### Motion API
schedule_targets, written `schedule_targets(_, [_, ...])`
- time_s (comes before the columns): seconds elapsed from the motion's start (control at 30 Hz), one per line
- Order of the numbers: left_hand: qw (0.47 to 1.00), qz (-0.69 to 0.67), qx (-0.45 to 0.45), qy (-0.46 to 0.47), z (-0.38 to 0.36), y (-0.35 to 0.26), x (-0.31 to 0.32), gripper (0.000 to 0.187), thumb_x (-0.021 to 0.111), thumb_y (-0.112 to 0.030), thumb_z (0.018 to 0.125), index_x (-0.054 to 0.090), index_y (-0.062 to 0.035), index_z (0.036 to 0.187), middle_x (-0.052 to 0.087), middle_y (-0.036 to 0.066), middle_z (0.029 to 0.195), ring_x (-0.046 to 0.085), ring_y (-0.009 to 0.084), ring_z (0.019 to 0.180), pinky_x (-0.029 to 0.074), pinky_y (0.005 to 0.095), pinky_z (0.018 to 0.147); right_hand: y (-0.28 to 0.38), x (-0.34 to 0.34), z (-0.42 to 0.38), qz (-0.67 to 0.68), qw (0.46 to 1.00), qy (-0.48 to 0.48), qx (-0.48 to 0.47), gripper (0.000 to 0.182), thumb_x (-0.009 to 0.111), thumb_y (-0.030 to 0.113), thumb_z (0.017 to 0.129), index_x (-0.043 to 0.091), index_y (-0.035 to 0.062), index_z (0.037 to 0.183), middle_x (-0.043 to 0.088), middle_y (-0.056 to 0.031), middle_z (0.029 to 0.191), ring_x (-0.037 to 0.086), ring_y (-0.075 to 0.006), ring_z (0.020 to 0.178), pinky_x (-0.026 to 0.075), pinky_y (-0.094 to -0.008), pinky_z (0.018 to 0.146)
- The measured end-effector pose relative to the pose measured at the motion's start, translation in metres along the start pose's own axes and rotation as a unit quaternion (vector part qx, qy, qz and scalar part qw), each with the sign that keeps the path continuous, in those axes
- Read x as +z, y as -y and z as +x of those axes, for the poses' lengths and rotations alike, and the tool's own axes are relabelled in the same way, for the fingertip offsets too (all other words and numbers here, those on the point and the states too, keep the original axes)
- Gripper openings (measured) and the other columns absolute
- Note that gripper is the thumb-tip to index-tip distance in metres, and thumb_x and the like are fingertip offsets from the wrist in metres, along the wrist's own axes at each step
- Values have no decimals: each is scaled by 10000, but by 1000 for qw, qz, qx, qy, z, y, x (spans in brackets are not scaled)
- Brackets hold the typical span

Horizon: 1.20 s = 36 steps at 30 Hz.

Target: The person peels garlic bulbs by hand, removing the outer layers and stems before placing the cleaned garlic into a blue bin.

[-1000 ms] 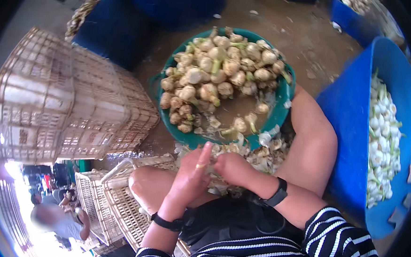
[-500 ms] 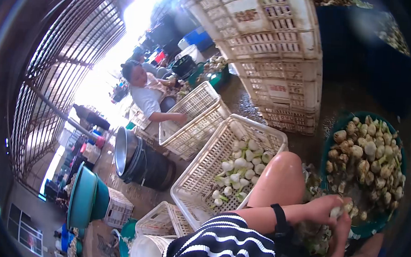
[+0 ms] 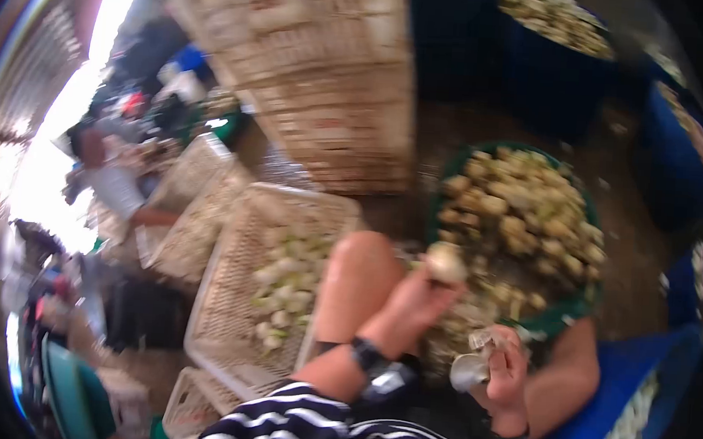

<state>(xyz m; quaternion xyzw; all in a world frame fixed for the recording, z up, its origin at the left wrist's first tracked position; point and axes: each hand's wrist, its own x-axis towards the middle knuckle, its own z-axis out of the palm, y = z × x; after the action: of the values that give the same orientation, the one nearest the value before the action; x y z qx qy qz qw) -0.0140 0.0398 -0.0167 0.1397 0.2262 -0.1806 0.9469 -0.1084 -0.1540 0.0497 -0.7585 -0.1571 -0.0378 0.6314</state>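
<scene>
Left fingers (image 3: 447, 294) around bulb (image 3: 446, 261), crate labels (image 3: 331, 128) blurred

We hold a pale garlic bulb (image 3: 447, 263) in our left hand (image 3: 423, 300), while our right hand (image 3: 509, 372), lower down, grips loose papery skin (image 3: 489, 339). Before us stands a green tub (image 3: 559, 315) heaped with browner bulbs (image 3: 521, 206). Beside our left knee (image 3: 359, 260), a plastic crate (image 3: 222, 300) holds whiter bulbs (image 3: 288, 276); near it we see stacked crates (image 3: 334, 106) and, blurred, a seated co-worker (image 3: 116, 193).
</scene>
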Motion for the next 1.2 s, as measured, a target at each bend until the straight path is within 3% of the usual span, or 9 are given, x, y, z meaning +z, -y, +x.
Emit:
schedule_targets(0.07, [999,43,-12,-23,-15,-11,16,407,357,-394,939,488,-50,1114,556,106,1049,566,244,929,502,397,817,3,-16,-7,265,937,-156,165,362,501,282,902,542,-34,1074,575,-50,993,529,-106,864,412,-231,792])
schedule_targets(0.17, [966,230,112,36,-37,-2,39,188,470,-177,923,505,-105,1094,578,41,968,595,154,822,513,292,733,16,-39,14,-319,946,-17,46,373,608,185,808,536,-10,1119,573,-157,1100,562,-273,970,432,-329,853])
schedule_targets(0.27, [906,373,195,33,-45,12,49,193,542,-106,879,539,-85,1070,563,64,984,574,147,871,494,273,743,37,-20,34,-266,962,2,59,355,631,117,755,571,29,1094,562,-174,1086,520,-353,1000,432,-374,848])
schedule_targets(0.33, [715,565,393,122,-52,12,55,190,617,-51,811,584,-41,998,540,90,1019,543,150,931,474,248,757,49,-8,52,-222,972,-50,58,345,632,102,752,582,45,1089,568,-162,1067,521,-342,998,433,-375,840])
schedule_targets(0.57, [678,604,385,167,-69,5,57,163,647,-95,798,600,-26,937,541,84,1023,544,162,918,495,256,681,52,4,65,-278,949,2,-146,121,630,84,727,578,45,828,551,-106,850,531,-309,815,440,-360,706])
schedule_targets(0.7, [939,322,109,-48,-75,3,67,237,479,-319,915,546,-109,1002,589,28,873,579,144,743,497,311,575,50,10,33,-391,910,5,-135,109,598,103,758,560,13,806,559,-117,872,535,-311,829,439,-367,728])
schedule_targets(0.83, [991,132,-31,9,-60,-37,35,301,420,-338,931,501,-71,1045,591,57,886,595,184,768,505,327,571,25,-13,0,-386,907,-154,-69,111,579,89,771,567,6,845,577,-138,903,546,-308,873,442,-377,772])
schedule_targets(1.1, [818,457,348,33,-73,2,68,216,447,-214,936,492,-4,949,563,131,1092,552,143,878,469,274,756,58,35,54,-36,986,-101,130,255,626,158,784,607,-11,974,633,-162,855,621,-234,693,477,-303,609])
schedule_targets(1.2, [681,542,478,123,-66,6,65,160,601,-145,839,505,-28,890,562,156,1125,519,296,1066,377,413,937,55,39,65,-27,982,-126,138,215,635,166,773,630,-9,898,635,-157,781,616,-241,640,472,-306,582])
